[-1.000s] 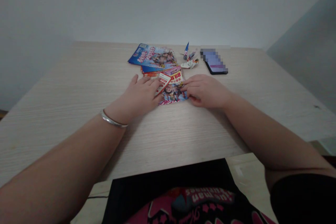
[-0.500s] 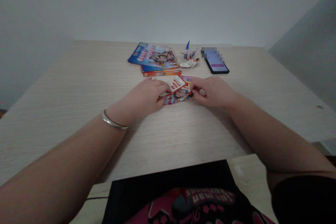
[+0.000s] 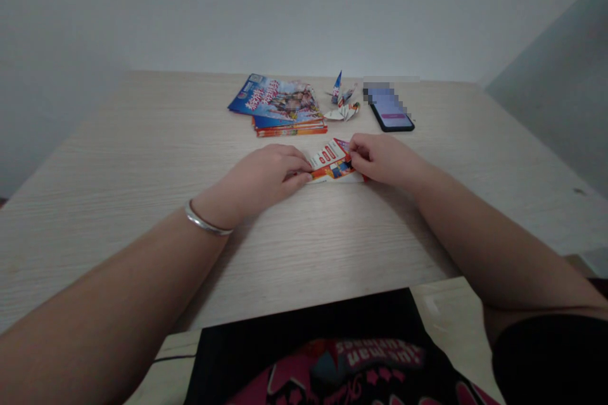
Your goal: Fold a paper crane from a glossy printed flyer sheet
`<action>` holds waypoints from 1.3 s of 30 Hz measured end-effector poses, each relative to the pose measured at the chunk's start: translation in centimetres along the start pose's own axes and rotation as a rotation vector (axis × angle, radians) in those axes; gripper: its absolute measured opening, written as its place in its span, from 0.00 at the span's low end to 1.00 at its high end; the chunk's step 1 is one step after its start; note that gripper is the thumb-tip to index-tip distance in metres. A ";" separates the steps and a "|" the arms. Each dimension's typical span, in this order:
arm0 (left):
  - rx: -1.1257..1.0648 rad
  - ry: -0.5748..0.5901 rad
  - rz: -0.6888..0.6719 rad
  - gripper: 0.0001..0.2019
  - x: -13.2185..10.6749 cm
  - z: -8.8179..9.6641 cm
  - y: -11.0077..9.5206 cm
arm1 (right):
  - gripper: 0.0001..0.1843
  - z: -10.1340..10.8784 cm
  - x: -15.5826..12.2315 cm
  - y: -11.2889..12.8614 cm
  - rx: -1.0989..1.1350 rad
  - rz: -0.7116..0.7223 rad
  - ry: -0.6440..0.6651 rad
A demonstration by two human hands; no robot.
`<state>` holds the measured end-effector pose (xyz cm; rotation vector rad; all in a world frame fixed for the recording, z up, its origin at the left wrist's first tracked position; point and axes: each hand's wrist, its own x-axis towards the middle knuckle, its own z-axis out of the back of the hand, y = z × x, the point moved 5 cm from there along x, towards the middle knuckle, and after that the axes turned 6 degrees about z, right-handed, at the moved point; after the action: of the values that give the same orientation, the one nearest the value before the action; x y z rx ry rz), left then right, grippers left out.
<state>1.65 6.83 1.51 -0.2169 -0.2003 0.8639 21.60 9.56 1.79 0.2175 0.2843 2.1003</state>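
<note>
Both your hands are at work in the head view: your left hand (image 3: pixel 268 178) pinches the left end of a small folded leaflet (image 3: pixel 329 157), and your right hand (image 3: pixel 386 158) grips its right end with curled fingers. That leaflet lies between them on the pale table (image 3: pixel 304 247), nearer to you than the stack of printed leaflets (image 3: pixel 287 101). Judging by its slanted flap and doubled layers, you have some folds made, but it is flat, so shaping seems left to do. Behind it sit finished-looking paper figures (image 3: pixel 345 113), apparently two, between the stack and the phone (image 3: pixel 391 111). Exact creases under your fingertips are hidden.
</note>
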 end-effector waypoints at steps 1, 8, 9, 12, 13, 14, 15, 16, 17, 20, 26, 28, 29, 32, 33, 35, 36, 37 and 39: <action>-0.011 -0.012 0.007 0.20 0.0 0.0 0.0 | 0.09 -0.1 0.0 0.0 0.000 0.008 -0.011; -0.029 -0.056 0.070 0.16 0.0 -0.5 -0.3 | 0.16 -0.1 0.2 1.7 -0.001 0.265 -0.006; -0.029 -0.056 0.068 0.16 0.0 -0.6 -0.4 | 0.16 0.0 0.2 2.0 0.000 0.325 -0.001; -0.044 -0.044 0.031 0.17 0.0 -0.7 -0.7 | 0.13 -0.2 0.1 2.6 0.020 0.417 0.036; -0.050 -0.040 0.015 0.17 0.0 -0.7 -0.8 | 0.11 -0.2 0.1 2.6 0.027 0.398 0.056; -0.052 -0.034 0.002 0.18 0.0 -0.8 -0.9 | 0.10 -0.3 0.1 2.4 0.031 0.352 0.069; -0.054 -0.025 -0.009 0.18 0.0 -0.9 -0.9 | 0.10 -0.3 0.2 2.1 0.033 0.293 0.074; -0.055 -0.012 -0.020 0.18 0.0 -1.0 -0.9 | 0.09 -0.2 0.2 1.7 0.034 0.233 0.073; -0.057 0.004 -0.032 0.18 0.0 -1.2 -0.9 | 0.09 -0.1 0.3 1.4 0.037 0.182 0.070; -0.065 0.047 -0.067 0.19 -0.1 -1.5 -1.0 | 0.07 -0.2 0.4 0.5 0.061 0.092 0.086; -0.063 0.037 0.018 0.19 -0.7 -0.5 -0.7 | 0.05 -1.3 0.8 -0.8 0.164 0.127 0.116; 0.017 0.107 -0.025 0.18 -0.8 -0.3 -1.1 | 0.05 -1.4 0.9 -0.9 0.150 0.184 0.108; 0.040 0.116 -0.039 0.18 -0.8 -0.2 -1.2 | 0.05 -1.4 1.0 -0.9 0.129 0.220 0.096; 0.067 0.120 -0.086 0.18 -0.9 -0.3 -1.4 | 0.05 -1.3 1.2 -0.7 0.050 0.322 0.075; 0.062 0.117 -0.104 0.18 -0.9 -0.4 -1.4 | 0.06 -1.2 1.3 -0.7 0.032 0.343 0.078; 0.056 0.114 -0.130 0.18 -1.0 -0.6 -1.5 | 0.06 -1.2 1.4 -0.7 0.006 0.364 0.096; 0.063 0.115 -0.134 0.18 -1.1 -0.7 -1.6 | 0.06 -1.2 1.5 -0.6 -0.008 0.367 0.103; 0.078 0.119 -0.128 0.18 -1.2 -0.8 -1.6 | 0.06 -1.2 1.5 -0.6 -0.024 0.364 0.110; 0.126 0.130 -0.109 0.18 -1.4 -0.8 -1.7 | 0.06 -1.1 1.5 -0.6 -0.057 0.352 0.120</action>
<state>2.17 4.59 1.09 -0.1425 -0.0362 0.7486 21.01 11.05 0.59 0.1132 0.2713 2.4715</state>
